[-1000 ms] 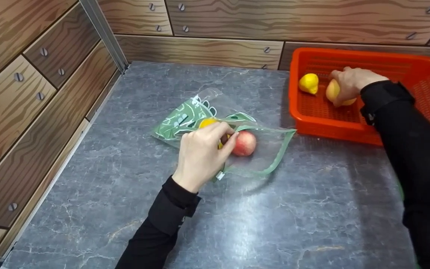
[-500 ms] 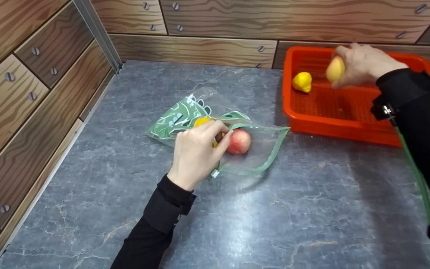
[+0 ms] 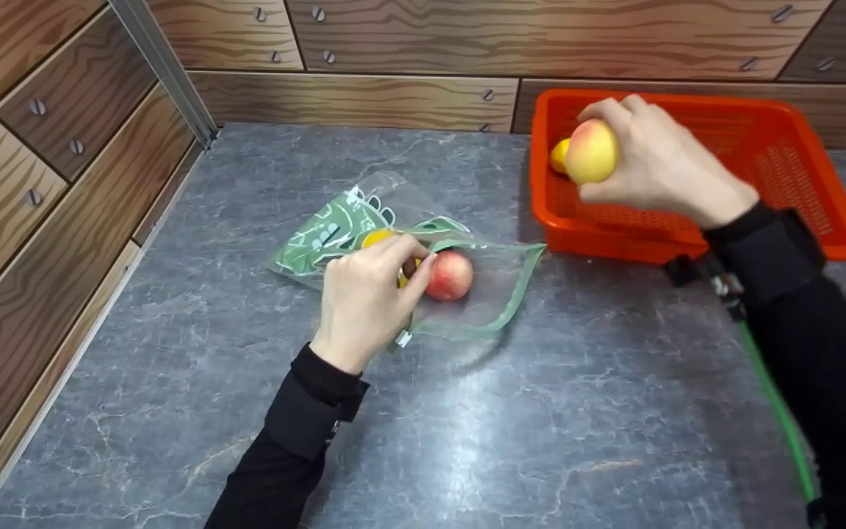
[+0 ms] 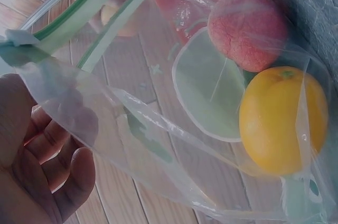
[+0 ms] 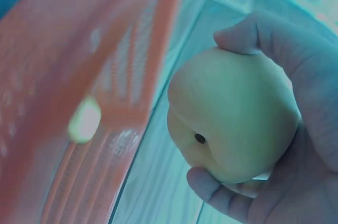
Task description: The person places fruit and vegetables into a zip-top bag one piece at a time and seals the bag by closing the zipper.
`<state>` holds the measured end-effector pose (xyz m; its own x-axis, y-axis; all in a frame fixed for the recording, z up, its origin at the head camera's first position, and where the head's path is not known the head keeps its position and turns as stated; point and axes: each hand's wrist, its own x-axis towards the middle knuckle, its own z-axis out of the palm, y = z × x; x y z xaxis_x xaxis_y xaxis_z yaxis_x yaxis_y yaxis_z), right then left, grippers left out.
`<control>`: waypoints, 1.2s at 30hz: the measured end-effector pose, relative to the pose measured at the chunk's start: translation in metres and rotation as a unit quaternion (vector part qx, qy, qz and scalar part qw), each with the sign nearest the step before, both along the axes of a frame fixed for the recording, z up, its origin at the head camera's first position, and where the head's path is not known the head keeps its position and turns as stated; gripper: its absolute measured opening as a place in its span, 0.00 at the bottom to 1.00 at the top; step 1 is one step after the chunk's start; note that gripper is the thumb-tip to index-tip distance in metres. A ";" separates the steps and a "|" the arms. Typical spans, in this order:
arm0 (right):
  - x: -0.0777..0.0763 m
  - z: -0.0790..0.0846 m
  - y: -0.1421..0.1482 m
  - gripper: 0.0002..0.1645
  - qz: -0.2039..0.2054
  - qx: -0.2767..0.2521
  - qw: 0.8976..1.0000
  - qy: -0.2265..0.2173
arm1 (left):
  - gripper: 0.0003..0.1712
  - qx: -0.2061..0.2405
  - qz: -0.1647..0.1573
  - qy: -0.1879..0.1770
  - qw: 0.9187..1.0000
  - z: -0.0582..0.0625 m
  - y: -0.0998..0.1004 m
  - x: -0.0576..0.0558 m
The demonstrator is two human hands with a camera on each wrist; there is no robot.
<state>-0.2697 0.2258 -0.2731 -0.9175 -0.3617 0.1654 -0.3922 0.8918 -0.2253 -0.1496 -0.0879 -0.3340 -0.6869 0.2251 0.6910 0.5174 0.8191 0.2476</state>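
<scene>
My left hand [image 3: 364,297] pinches the edge of a clear zip bag [image 3: 517,294] with green print and a green rim, which lies on the table. Inside the bag are a reddish peach [image 3: 452,277] and an orange [image 4: 283,123]; the hand covers part of what is in there. My right hand [image 3: 662,169] grips a yellow-pink peach [image 3: 590,152], its thumb and fingers curled round the fruit. The right wrist view shows that held peach [image 5: 235,113] with a dark spot on its underside. It hangs above the left end of the red basket [image 3: 687,239].
A yellow lemon [image 3: 558,156] lies in the basket, partly hidden behind the held peach. Wood-patterned panels [image 3: 393,99] stand along the back and left of the grey table [image 3: 540,411]. A green cable [image 3: 775,400] runs along my right sleeve.
The right hand has lifted the peach out of the basket's bottom and brought it left toward the basket's near-left side. The left hand keeps its hold on the bag. The whole view has shifted slightly.
</scene>
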 end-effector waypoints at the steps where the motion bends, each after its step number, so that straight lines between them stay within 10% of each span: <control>1: 0.006 -0.001 -0.002 0.46 0.001 -0.009 1.000 0.003 | 0.06 -0.001 0.000 0.001 1.000 0.000 0.000 0.000; 15: 0.072 -0.030 -0.029 0.46 0.007 -0.114 0.992 0.057 | 0.07 -0.004 -0.002 0.002 1.000 0.000 -0.001 0.002; 36: 0.111 -0.044 -0.047 0.46 0.087 -0.081 0.990 0.071 | 0.07 0.003 -0.004 -0.001 1.000 0.002 -0.001 0.002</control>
